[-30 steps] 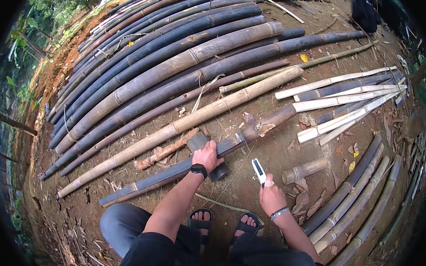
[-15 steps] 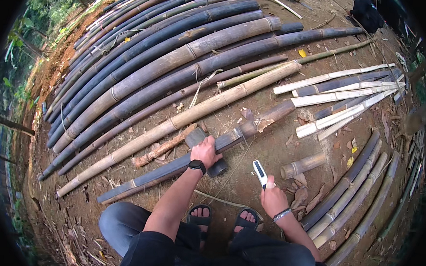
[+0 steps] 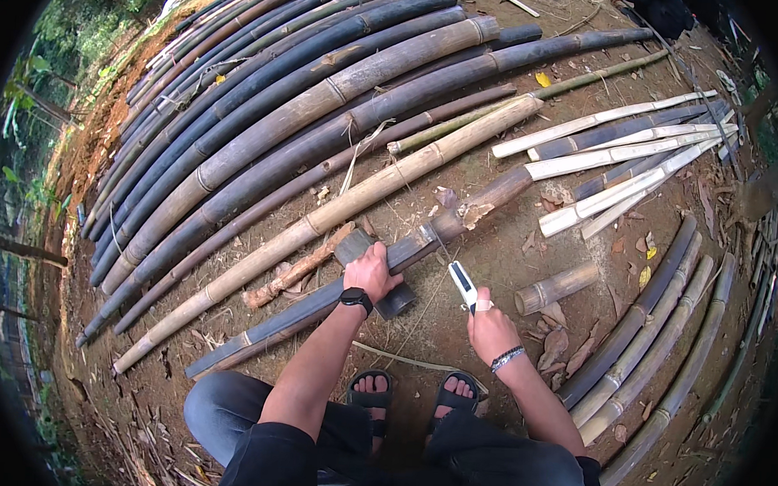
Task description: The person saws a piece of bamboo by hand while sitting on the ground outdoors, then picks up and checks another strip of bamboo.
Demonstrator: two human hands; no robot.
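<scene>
My left hand (image 3: 372,273) is closed over a long dark split bamboo pole (image 3: 302,305). The pole lies at a slant across a short dark block (image 3: 396,303) and has a pale cut or node (image 3: 428,234) beyond my hand. In my right hand (image 3: 491,329) is a tool with a white and dark handle (image 3: 463,286). A thin dark line runs from the handle's far end toward the pale spot; whether it is the tool's blade I cannot make out. My fingers hide the handle's lower end.
Long bamboo poles (image 3: 271,149) lie side by side at the far left. Pale split strips (image 3: 635,159) are piled at the right. A short bamboo piece (image 3: 558,287) and several curved-looking lengths (image 3: 634,344) lie right of my hand. My sandalled feet (image 3: 369,396) stand close by.
My right hand has moved up and slightly left with the tool, bringing it nearer the dark bamboo pole. My left hand keeps its hold on the pole. The view has shifted a little.
</scene>
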